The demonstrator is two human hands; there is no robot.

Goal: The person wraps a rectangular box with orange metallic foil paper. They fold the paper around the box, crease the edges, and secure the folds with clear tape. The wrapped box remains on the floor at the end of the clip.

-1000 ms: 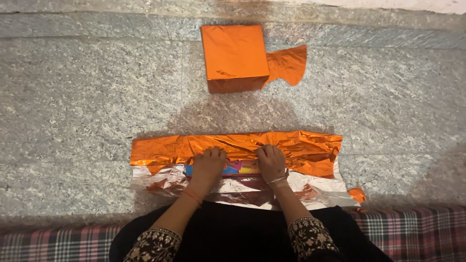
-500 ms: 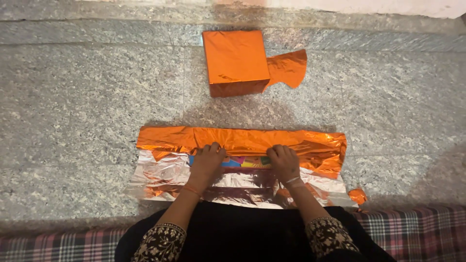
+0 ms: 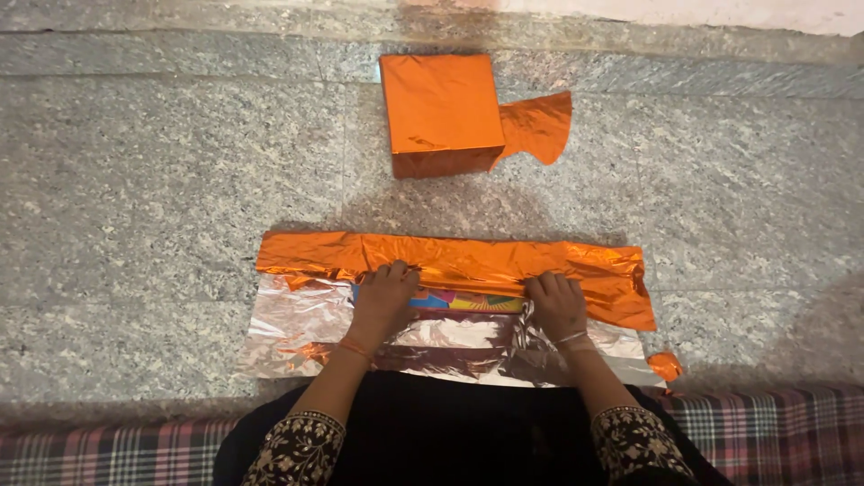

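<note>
Orange foil wrap (image 3: 468, 263) under left hand (image 3: 385, 297) and right hand (image 3: 556, 304).

Hands (image 3: 382, 301) farther apart along foil (image 3: 468, 265)

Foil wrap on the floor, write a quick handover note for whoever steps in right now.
Left hand and right hand both press the orange foil down over a colourful box. The far flap is folded over the box top; the near silver side lies flat and unfolded. A wrapped orange box with a foil scrap sits further out on the stone floor. Left: near flap and both ends.
</note>
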